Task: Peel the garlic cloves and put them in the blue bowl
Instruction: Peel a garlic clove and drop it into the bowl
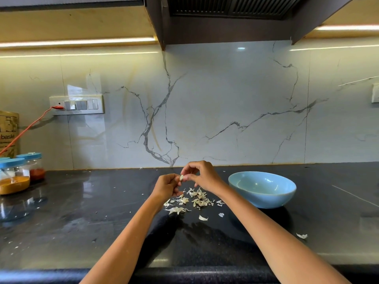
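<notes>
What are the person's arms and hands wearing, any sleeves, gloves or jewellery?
Nothing visible: the left hand and right hand are bare, no gloves. Both forearms are uncovered to the frame's bottom edge, with no sleeves, watch or bracelets. No rings show on the fingers.

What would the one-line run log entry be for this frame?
step: peeling | left hand: holds garlic clove | right hand: pinches clove skin | peel scraps: on counter | blue bowl: contents unseen
</notes>
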